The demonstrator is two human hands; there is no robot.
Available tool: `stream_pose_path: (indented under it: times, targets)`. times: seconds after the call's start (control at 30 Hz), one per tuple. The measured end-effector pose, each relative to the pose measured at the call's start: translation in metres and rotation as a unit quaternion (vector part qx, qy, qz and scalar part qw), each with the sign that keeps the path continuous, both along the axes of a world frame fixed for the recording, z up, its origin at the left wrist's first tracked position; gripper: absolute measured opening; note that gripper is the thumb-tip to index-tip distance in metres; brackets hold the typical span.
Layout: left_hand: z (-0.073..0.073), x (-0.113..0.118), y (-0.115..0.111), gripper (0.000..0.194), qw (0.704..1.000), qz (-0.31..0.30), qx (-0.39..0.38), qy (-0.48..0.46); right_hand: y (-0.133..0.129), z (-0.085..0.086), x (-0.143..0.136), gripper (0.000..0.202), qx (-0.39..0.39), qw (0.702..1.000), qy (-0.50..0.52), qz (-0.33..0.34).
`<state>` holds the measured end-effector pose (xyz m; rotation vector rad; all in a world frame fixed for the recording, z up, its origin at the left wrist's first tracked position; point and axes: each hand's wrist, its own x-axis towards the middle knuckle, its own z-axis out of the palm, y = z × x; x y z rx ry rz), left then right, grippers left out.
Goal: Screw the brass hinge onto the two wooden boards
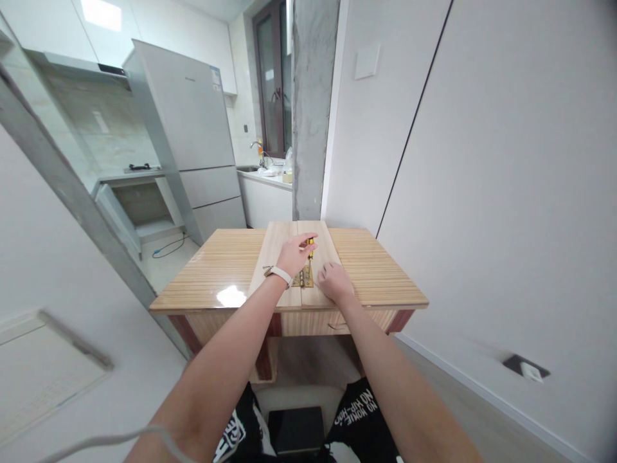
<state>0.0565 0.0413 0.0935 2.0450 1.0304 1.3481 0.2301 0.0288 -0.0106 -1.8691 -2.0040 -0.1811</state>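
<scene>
Bright, even indoor light. White glare on glossy tabletop [226, 257]; reflected light patch on upper cabinets [173, 38]. Wide-angle stretching toward edges; top-right corner dark.

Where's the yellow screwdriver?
In the head view, the screwdriver is near the middle, in the left hand, above the hinge's right side.

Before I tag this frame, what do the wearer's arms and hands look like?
No sleeves or gloves in view. The left hand has a pale band around its wrist; can't tell if it's a watch. The right hand shows none. A pale grey cable crosses in front of the left forearm.
</scene>
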Motion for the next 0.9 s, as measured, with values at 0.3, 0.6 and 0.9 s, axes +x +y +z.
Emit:
stream_pose_path:
  times: [0.3,0.6,0.9]
  targets:
    - [-0.004,-0.009,0.007,0.039,0.997,-0.072,0.006,-0.007,0.001,-0.002,0.0,0.028,0.002,1.0,0.005,-0.004]
    - [-0.005,-0.003,0.005,0.035,0.994,-0.097,-0.027,-0.05,0.002,-0.003,0.001,0.029,0.009,1.0,0.0,0.002]
    - [0.0,0.0,-0.001,0.032,0.999,-0.006,0.034,0.003,0.002,-0.003,0.002,0.03,0.004,1.0,-0.001,0.008]
